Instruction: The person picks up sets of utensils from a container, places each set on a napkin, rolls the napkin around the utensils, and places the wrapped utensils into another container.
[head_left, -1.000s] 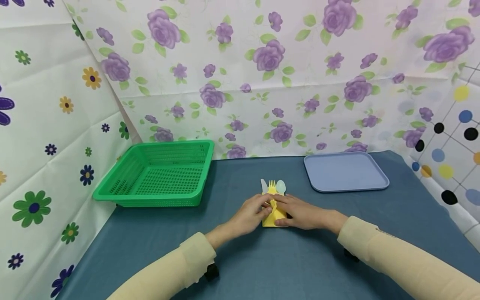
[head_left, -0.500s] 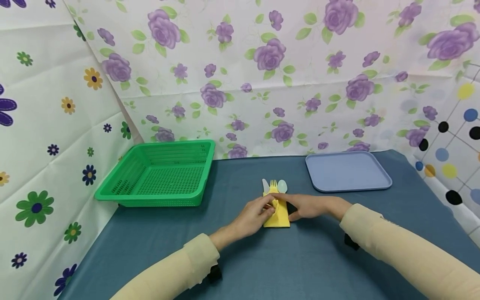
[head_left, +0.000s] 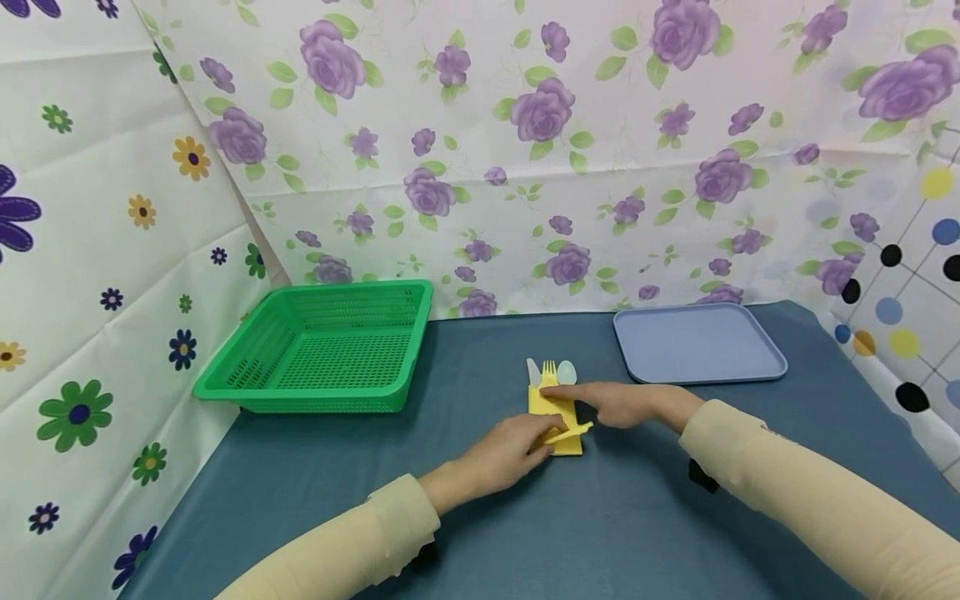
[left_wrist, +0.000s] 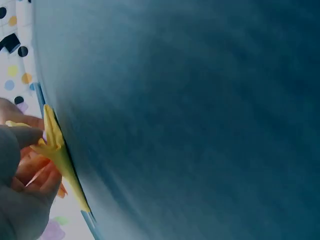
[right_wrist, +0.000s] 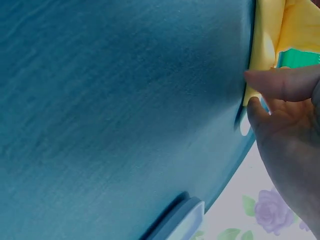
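See a shift from 0.5 s ago at the left hand [head_left: 498, 460]: drawn toward the near end of the yellow pouch [head_left: 550, 405], taking the yellow strip [head_left: 576, 432] lower, to a slant across the pouch and past its right edge. Judged from that, busy with the strip rather than with the knife [head_left: 533, 372], fork [head_left: 549, 371] and spoon [head_left: 567, 372]. Pinched, that strip, in curled left fingers. At the right hand [head_left: 618, 405], index finger outstretched onto the pouch's top, likely to steady it, gripping nothing apparent. Hard to judge the other right fingers, partly hidden. For the pouch and its 3 utensils: set on the blue cloth [head_left: 487, 533], touching neither green basket [head_left: 300, 398] nor blue tray [head_left: 697, 342].
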